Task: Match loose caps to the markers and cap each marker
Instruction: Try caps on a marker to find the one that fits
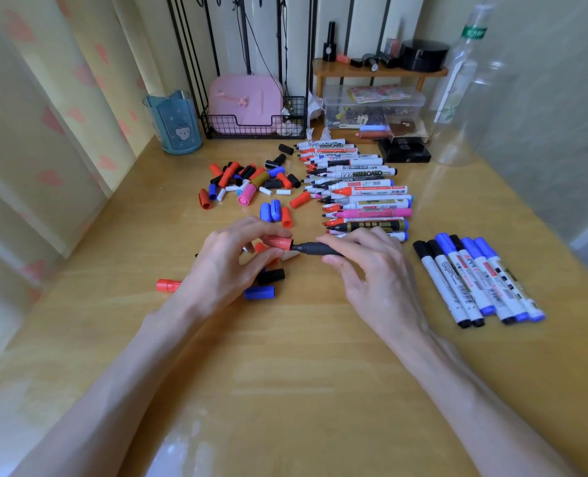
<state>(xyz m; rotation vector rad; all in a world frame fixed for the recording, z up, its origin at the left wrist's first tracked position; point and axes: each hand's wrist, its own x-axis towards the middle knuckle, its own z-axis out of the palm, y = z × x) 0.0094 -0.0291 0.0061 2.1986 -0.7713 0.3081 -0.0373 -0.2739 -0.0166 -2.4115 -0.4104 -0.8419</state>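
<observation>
A: Where's the marker?
B: Black marker [315, 249] is just in front of the uncapped row [361, 187], tip at the red cap [278, 242] mouth. Your R hand [371, 270] fingers [340, 241] grip its barrel; L hand [227, 266] pinches the cap.
A: Other caps?
B: Cap pile [247, 180] left of the row, capped set [475, 280] right of it, all on the surface [285, 356].

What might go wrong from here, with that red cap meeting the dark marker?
The red cap pinched by the left hand sits at the tip of a black marker gripped by the right hand: likely a colour mismatch, and the exposed tip may smear the fingers. Loose caps beside the left hand, such as the blue cap, could be knocked and roll away.
</observation>
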